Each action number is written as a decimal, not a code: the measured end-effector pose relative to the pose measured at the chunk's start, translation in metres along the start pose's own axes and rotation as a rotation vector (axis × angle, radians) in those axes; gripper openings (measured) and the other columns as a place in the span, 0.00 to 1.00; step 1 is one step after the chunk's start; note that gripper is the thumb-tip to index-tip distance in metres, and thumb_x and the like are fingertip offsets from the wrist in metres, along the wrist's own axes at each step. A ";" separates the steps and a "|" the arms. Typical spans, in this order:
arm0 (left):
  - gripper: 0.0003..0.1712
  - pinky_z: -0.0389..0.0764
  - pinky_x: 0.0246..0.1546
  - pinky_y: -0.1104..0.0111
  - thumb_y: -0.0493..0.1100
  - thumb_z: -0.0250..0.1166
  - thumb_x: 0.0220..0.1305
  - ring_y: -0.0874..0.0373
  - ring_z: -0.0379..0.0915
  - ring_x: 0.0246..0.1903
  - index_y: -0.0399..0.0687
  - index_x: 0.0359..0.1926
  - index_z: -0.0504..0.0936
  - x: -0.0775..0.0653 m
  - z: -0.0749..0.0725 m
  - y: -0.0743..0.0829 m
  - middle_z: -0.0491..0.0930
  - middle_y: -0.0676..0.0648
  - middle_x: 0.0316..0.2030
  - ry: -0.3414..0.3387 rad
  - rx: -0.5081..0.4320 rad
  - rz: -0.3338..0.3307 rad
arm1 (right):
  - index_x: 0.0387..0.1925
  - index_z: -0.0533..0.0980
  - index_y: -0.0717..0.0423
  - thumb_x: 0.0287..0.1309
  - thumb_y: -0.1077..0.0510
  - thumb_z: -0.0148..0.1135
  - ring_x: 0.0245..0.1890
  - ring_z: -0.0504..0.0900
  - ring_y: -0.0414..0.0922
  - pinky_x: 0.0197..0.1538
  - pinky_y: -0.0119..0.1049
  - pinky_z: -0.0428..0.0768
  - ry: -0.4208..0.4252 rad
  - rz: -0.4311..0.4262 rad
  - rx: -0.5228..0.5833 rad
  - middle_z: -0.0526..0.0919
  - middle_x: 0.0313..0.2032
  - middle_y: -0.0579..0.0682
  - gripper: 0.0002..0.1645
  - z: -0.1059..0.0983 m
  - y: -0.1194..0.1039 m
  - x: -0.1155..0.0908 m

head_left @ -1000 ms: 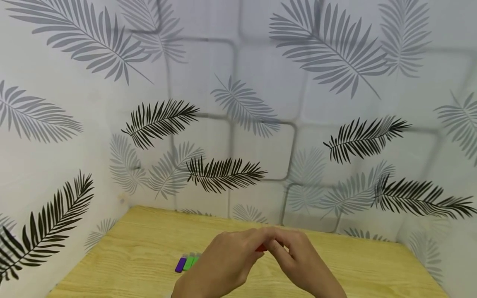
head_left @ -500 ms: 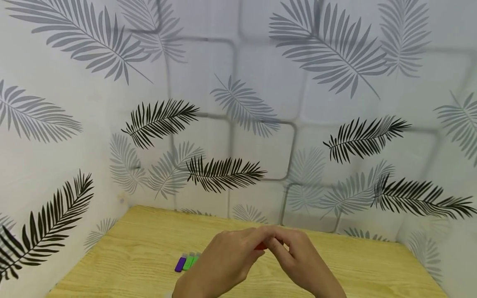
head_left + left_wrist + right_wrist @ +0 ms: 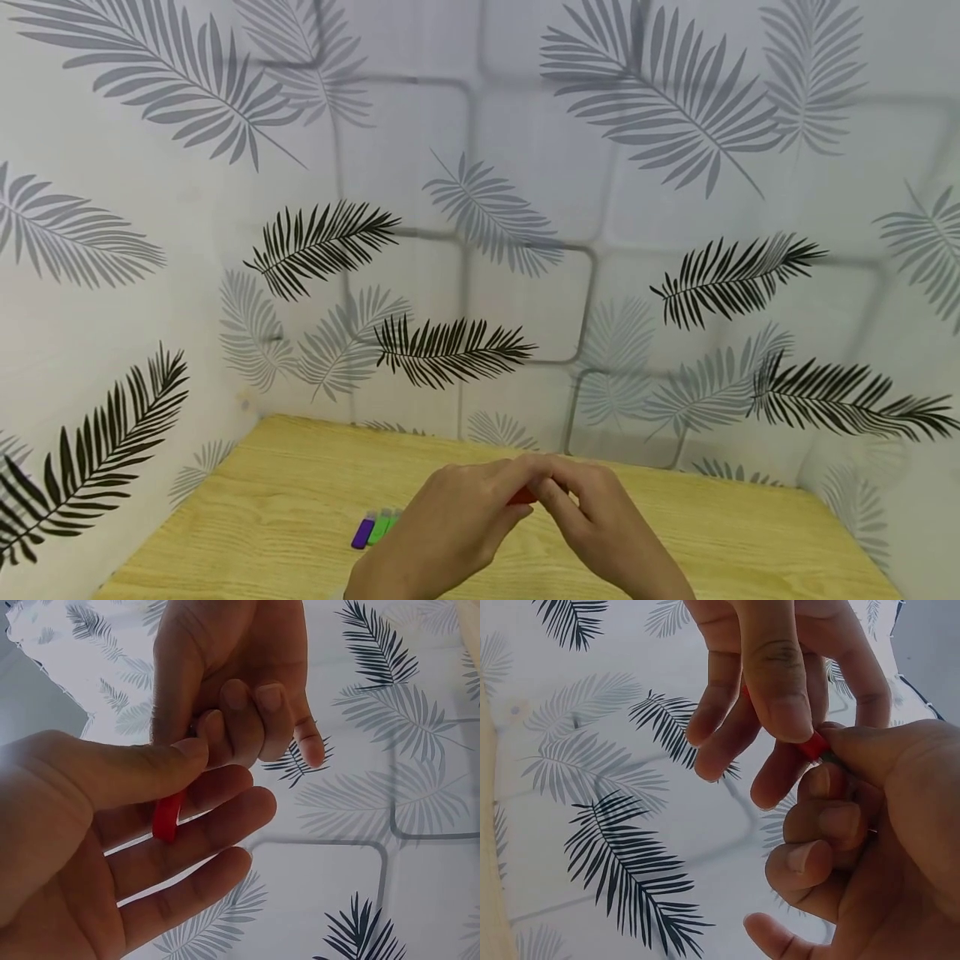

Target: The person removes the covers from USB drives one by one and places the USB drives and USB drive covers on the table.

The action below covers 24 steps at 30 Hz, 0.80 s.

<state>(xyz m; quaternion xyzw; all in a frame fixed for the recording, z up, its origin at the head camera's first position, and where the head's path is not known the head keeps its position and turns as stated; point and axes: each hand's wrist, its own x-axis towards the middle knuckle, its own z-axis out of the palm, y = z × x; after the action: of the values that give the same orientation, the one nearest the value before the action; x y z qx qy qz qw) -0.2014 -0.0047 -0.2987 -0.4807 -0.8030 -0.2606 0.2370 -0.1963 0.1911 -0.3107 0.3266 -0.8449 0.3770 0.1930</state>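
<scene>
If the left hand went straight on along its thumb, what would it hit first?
Most likely the right hand, whose curled fingers lie just beyond the thumb of the left hand in the left wrist view, near the red object; depth there leaves any gap unclear.

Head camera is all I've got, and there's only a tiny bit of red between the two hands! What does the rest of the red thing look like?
Observer: In the left wrist view, the red thing is narrow, and one end pokes out below the thumb of the left hand.

Child: Cool! Are that hand's other fingers all scrunched up?

Observer: No. The left wrist view shows them stretched out, with gaps between some of them.

Child: And what's the right hand doing under there?

Observer: In the right wrist view, its thumb and a curled finger seem to pinch the red thing at a small greyish end.
</scene>
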 end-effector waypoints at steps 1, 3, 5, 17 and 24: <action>0.21 0.72 0.34 0.82 0.37 0.64 0.64 0.74 0.72 0.29 0.56 0.56 0.73 0.000 0.000 0.000 0.81 0.60 0.35 0.002 -0.001 0.001 | 0.48 0.81 0.46 0.72 0.56 0.49 0.42 0.82 0.36 0.45 0.36 0.80 0.001 0.007 0.003 0.84 0.41 0.36 0.14 0.000 0.000 0.000; 0.20 0.72 0.34 0.82 0.37 0.65 0.64 0.73 0.72 0.29 0.55 0.55 0.73 0.000 0.000 0.000 0.81 0.61 0.35 0.001 0.005 0.003 | 0.48 0.81 0.45 0.72 0.56 0.49 0.42 0.82 0.35 0.44 0.36 0.80 -0.003 0.012 0.006 0.84 0.41 0.36 0.14 0.000 0.000 -0.001; 0.19 0.73 0.34 0.82 0.37 0.64 0.65 0.73 0.74 0.30 0.55 0.54 0.73 0.000 0.000 0.000 0.81 0.60 0.35 -0.007 0.006 0.003 | 0.47 0.81 0.44 0.72 0.56 0.49 0.42 0.82 0.36 0.45 0.36 0.80 -0.013 0.007 0.009 0.84 0.41 0.36 0.13 -0.001 0.000 0.000; 0.18 0.74 0.36 0.80 0.40 0.63 0.66 0.72 0.75 0.32 0.54 0.56 0.73 -0.002 -0.004 -0.001 0.83 0.57 0.39 -0.056 -0.011 -0.031 | 0.46 0.81 0.43 0.72 0.55 0.50 0.38 0.81 0.35 0.42 0.35 0.80 -0.034 -0.002 0.020 0.84 0.41 0.37 0.13 -0.003 -0.001 -0.001; 0.15 0.73 0.37 0.81 0.39 0.61 0.68 0.73 0.74 0.34 0.54 0.54 0.73 -0.003 -0.004 -0.002 0.82 0.58 0.39 -0.074 -0.029 -0.026 | 0.40 0.81 0.41 0.71 0.53 0.51 0.29 0.77 0.34 0.35 0.33 0.78 -0.072 0.046 0.058 0.82 0.32 0.36 0.11 -0.005 -0.001 -0.002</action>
<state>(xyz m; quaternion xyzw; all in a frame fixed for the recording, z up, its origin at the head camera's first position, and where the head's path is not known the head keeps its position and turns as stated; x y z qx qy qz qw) -0.2011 -0.0100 -0.2976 -0.4830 -0.8135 -0.2574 0.1966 -0.1940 0.1949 -0.3079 0.3258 -0.8474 0.3936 0.1445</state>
